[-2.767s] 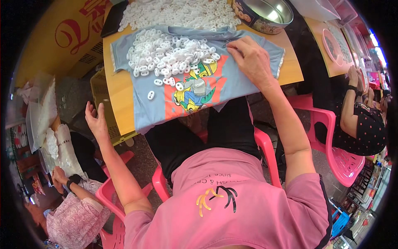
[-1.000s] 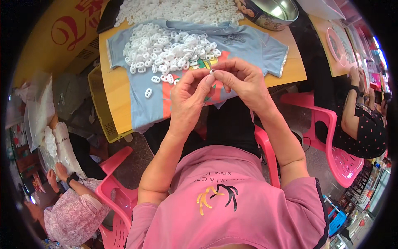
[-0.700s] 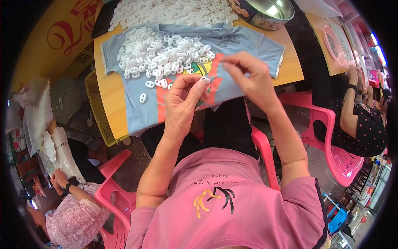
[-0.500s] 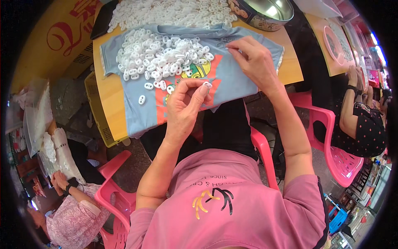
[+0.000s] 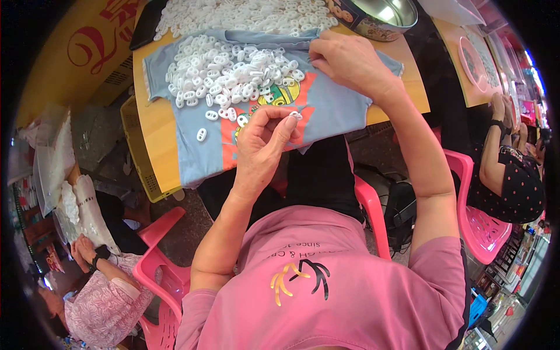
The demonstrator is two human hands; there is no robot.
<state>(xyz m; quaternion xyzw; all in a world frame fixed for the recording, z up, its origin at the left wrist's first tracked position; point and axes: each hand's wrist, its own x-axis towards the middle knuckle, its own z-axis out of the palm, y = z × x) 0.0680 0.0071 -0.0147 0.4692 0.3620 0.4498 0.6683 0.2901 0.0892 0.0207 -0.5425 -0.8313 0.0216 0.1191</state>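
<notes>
A blue T-shirt (image 5: 201, 160) with a red and yellow print lies spread in front of me. On it is a heap of small white oval two-hole plastic pieces (image 5: 216, 70); one loose piece (image 5: 202, 135) sits apart at the near left. My left hand (image 5: 261, 146) is closed, pinching one white two-hole piece (image 5: 296, 116) between thumb and forefinger above the shirt's print. My right hand (image 5: 356, 64) is at the shirt's far edge, right of the heap. Its fingers are bent together and pointing down; whatever they touch or hold is hidden beneath them.
A larger pile of white pieces (image 5: 245, 17) covers the table's far side. Behind my right hand stands a round metal tin (image 5: 379, 26). The wooden table (image 5: 157, 157) has a yellow crate (image 5: 137, 151) at its left. Pink chairs (image 5: 466, 192) and other people sit on both sides.
My right hand has moved a little farther away and left, its fingers now covering a small dark patch on the shirt. The left hand keeps its pinch almost in place.
</notes>
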